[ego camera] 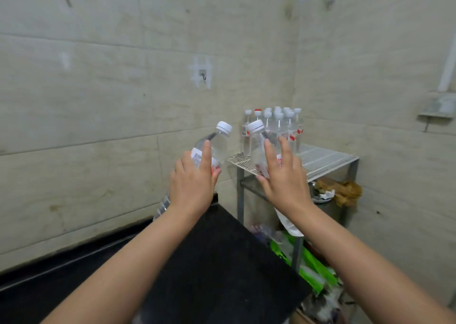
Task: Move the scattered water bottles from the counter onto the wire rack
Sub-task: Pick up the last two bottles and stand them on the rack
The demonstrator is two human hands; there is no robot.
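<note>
My left hand (193, 183) grips a clear water bottle (217, 142) with a white cap, tilted with the cap up and to the right, above the far end of the black counter (222, 262). My right hand (283, 178) holds a second clear bottle (257, 138) with a white cap, tilted slightly, over the front left corner of the white wire rack (323, 159). Several bottles (278, 126) stand upright in a cluster at the rack's back left, most with white caps, one with a red cap.
The rack stands on grey metal legs (240, 195) in the corner between two tiled walls. Bags, green packaging (313, 262) and a brown cloth (343, 190) lie under and beside it. A small hook (203, 75) is on the back wall.
</note>
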